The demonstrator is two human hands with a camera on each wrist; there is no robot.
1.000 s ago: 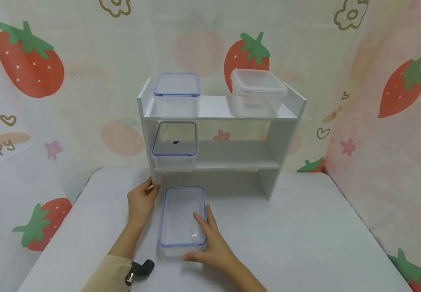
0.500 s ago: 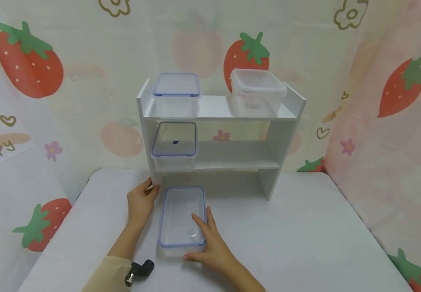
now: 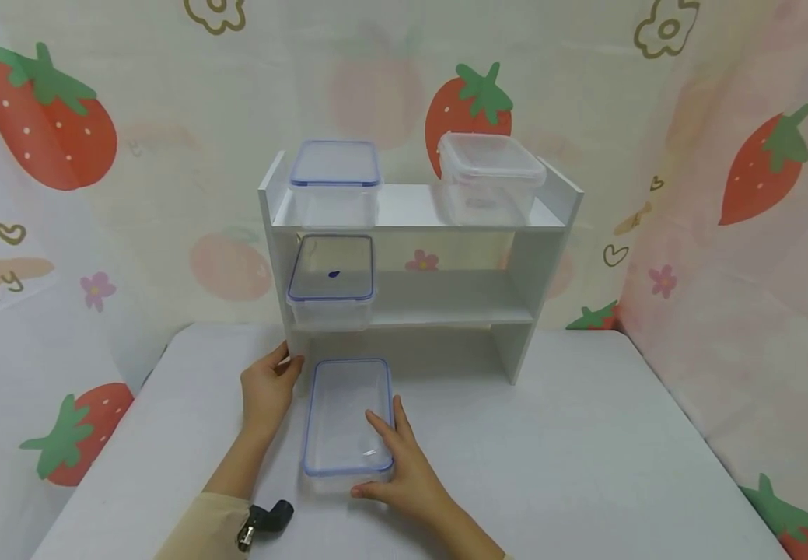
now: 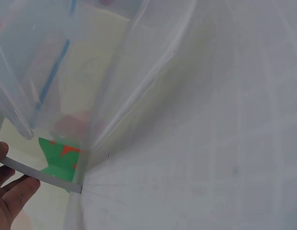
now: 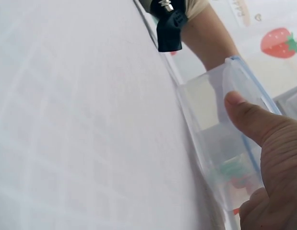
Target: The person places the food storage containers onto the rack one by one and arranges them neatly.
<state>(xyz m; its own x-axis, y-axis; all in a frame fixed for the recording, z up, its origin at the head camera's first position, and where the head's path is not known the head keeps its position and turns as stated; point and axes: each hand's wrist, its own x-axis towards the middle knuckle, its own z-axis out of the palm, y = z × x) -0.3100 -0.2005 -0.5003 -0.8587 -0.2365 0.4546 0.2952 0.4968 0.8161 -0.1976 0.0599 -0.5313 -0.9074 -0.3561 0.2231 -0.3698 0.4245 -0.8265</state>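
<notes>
A clear food container (image 3: 348, 416) with a blue-rimmed lid lies flat on the white table in front of the shelf's lower left opening. My right hand (image 3: 407, 470) grips its near right corner. In the right wrist view the thumb (image 5: 251, 117) lies against the container's wall, and the other fingers are partly hidden. My left hand (image 3: 267, 389) pinches the left side panel of the white shelf (image 3: 456, 299) near its foot. The left wrist view shows fingers (image 4: 21, 194) on either side of that panel's thin edge (image 4: 47, 178).
On the top tier stand a blue-rimmed container (image 3: 337, 187) and an all-clear container (image 3: 491, 179). Another blue-rimmed container (image 3: 331, 280) with a dark blue mark sits at the left of the middle tier. Strawberry-print cloth (image 3: 376, 93) hangs behind the table (image 3: 585, 467).
The whole head view has shifted slightly to the left. Both hands keep their places on the shelf panel and the food container, which show no clear movement.
</notes>
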